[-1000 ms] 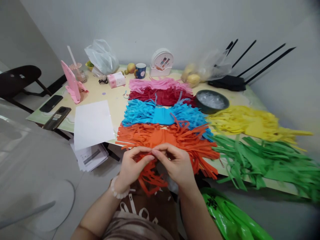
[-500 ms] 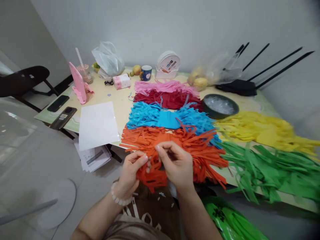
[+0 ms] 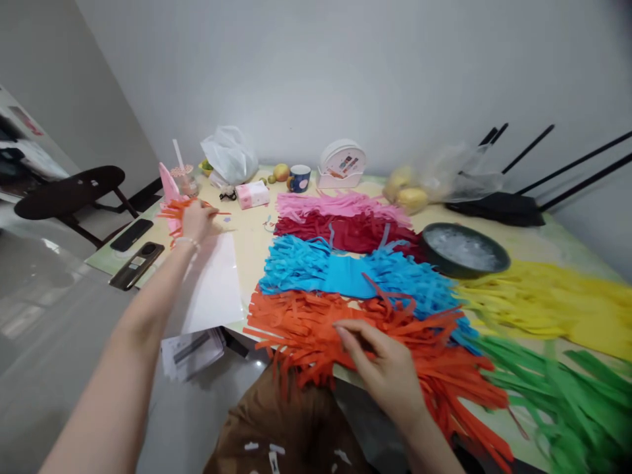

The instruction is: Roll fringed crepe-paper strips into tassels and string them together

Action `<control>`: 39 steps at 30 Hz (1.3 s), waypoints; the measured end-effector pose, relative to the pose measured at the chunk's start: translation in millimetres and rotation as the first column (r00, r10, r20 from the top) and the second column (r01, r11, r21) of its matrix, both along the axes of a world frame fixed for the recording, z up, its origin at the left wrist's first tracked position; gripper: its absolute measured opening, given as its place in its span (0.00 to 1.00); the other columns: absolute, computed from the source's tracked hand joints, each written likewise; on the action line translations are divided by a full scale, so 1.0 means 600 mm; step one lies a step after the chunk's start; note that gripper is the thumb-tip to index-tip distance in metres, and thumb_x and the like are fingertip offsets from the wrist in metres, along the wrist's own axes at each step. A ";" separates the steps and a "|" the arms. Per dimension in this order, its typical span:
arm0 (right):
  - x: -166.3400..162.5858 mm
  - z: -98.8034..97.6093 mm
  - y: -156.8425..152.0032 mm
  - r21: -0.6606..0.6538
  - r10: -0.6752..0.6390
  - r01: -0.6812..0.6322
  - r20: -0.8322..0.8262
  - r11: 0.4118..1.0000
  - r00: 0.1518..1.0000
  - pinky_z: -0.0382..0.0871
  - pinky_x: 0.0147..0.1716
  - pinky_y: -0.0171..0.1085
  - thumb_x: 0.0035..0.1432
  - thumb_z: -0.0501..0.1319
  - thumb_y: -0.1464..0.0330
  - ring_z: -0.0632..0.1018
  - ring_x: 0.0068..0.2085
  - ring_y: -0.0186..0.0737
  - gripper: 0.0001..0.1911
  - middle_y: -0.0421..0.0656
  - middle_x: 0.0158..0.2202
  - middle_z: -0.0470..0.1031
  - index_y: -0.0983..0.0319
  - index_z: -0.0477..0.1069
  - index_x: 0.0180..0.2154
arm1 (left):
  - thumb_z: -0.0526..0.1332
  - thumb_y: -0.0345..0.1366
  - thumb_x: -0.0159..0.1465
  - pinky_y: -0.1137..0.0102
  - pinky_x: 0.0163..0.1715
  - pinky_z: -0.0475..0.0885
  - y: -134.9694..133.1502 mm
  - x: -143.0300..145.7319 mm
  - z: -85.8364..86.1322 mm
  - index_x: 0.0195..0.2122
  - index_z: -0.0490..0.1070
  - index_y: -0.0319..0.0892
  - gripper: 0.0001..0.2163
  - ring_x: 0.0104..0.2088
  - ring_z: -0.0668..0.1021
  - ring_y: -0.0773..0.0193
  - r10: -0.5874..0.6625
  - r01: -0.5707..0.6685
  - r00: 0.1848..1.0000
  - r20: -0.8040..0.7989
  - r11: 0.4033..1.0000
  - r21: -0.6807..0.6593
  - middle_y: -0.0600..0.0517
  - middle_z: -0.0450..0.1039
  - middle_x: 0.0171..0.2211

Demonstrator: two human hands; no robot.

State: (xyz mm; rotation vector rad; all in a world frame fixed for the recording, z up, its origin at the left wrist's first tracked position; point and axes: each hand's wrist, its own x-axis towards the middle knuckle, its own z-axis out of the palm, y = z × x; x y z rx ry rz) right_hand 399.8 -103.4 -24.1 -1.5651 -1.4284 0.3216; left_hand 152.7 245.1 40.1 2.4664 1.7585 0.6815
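Observation:
My left hand [image 3: 196,220] is stretched far to the left, closed on a bunch of orange fringe strips [image 3: 170,210]. The bunch hangs in front of a pink stand [image 3: 168,181], partly covering it, above the top of a white sheet [image 3: 214,283]. My right hand [image 3: 382,359] is over the pile of orange fringe [image 3: 296,322] at the table's front edge. Its thumb and forefinger come together in a pinch; whatever lies between them is too small to make out. Behind the pile lie blue fringe [image 3: 350,273], dark red fringe [image 3: 345,232] and pink fringe [image 3: 340,209].
To the right are a dark bowl [image 3: 503,260], yellow fringe [image 3: 557,303] and green fringe [image 3: 567,388]. Two phones [image 3: 135,266] rest at the left edge. A mug [image 3: 299,178], tissue pack [image 3: 253,195] and plastic bag [image 3: 230,155] stand at the back. White scraps [image 3: 274,461] lie on my lap.
My left hand has moved away from my right hand to the far left, carrying the orange strips. My right hand stays over the orange pile. The view has shifted upward.

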 end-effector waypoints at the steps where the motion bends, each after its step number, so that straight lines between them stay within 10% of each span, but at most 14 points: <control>1: 0.019 -0.006 0.004 0.007 -0.041 0.040 0.058 0.999 0.997 0.75 0.30 0.33 0.66 0.58 0.63 0.82 0.31 0.39 0.11 0.43 0.33 0.82 0.61 0.77 0.37 | 0.59 0.40 0.70 0.57 0.54 0.71 0.008 0.028 -0.017 0.47 0.73 0.34 0.13 0.50 0.76 0.57 -0.023 0.022 0.999 -0.026 0.999 -0.033 0.46 0.73 0.48; 7: 0.129 -0.014 0.043 0.044 -0.135 0.129 0.380 0.991 0.915 0.76 0.43 0.43 0.67 0.56 0.65 0.82 0.42 0.47 0.12 0.48 0.40 0.82 0.61 0.77 0.40 | 0.60 0.38 0.69 0.50 0.52 0.71 0.004 0.102 -0.068 0.52 0.71 0.38 0.14 0.52 0.74 0.52 -0.071 0.056 0.984 -0.165 0.994 -0.097 0.43 0.71 0.53; 12: 0.163 -0.015 0.115 -0.425 0.254 0.025 0.586 0.905 0.770 0.70 0.54 0.43 0.64 0.57 0.75 0.79 0.52 0.46 0.14 0.51 0.49 0.81 0.65 0.76 0.49 | 0.52 0.30 0.69 0.47 0.59 0.60 -0.083 0.170 -0.040 0.54 0.70 0.37 0.15 0.60 0.66 0.44 -0.237 0.245 0.953 -0.189 0.969 0.018 0.37 0.63 0.60; 15: 0.181 -0.022 0.135 -0.509 0.305 0.063 0.605 0.858 0.736 0.68 0.54 0.40 0.60 0.60 0.78 0.79 0.51 0.48 0.12 0.54 0.46 0.81 0.67 0.78 0.45 | 0.53 0.34 0.70 0.61 0.56 0.67 -0.178 0.248 -0.047 0.52 0.73 0.42 0.14 0.54 0.73 0.54 -0.687 0.678 0.704 -0.182 0.726 -0.118 0.43 0.71 0.54; 18: 0.200 -0.025 0.131 -0.532 0.300 0.118 0.632 0.839 0.715 0.66 0.54 0.39 0.62 0.58 0.77 0.78 0.51 0.48 0.11 0.55 0.44 0.81 0.68 0.79 0.41 | 0.58 0.36 0.68 0.65 0.56 0.68 -0.245 0.323 -0.080 0.53 0.74 0.41 0.14 0.54 0.75 0.55 -0.848 0.795 0.510 -0.145 0.529 -0.298 0.44 0.75 0.52; 25: 0.215 -0.024 0.136 -0.505 0.214 0.215 0.660 0.836 0.720 0.67 0.43 0.36 0.67 0.53 0.72 0.79 0.46 0.47 0.15 0.55 0.42 0.81 0.67 0.79 0.41 | 0.66 0.41 0.61 0.69 0.49 0.72 -0.235 0.386 -0.135 0.52 0.75 0.38 0.20 0.51 0.79 0.53 -0.814 0.715 0.557 -0.163 0.571 -0.404 0.42 0.79 0.50; 39: 0.098 -0.040 0.174 -0.404 0.065 0.193 0.543 0.894 0.837 0.68 0.55 0.44 0.66 0.56 0.75 0.75 0.52 0.47 0.13 0.55 0.51 0.75 0.70 0.72 0.50 | 0.57 0.30 0.64 0.66 0.44 0.71 -0.245 0.403 -0.103 0.41 0.74 0.41 0.08 0.44 0.79 0.55 -0.584 0.583 0.812 0.013 0.810 -0.064 0.43 0.79 0.41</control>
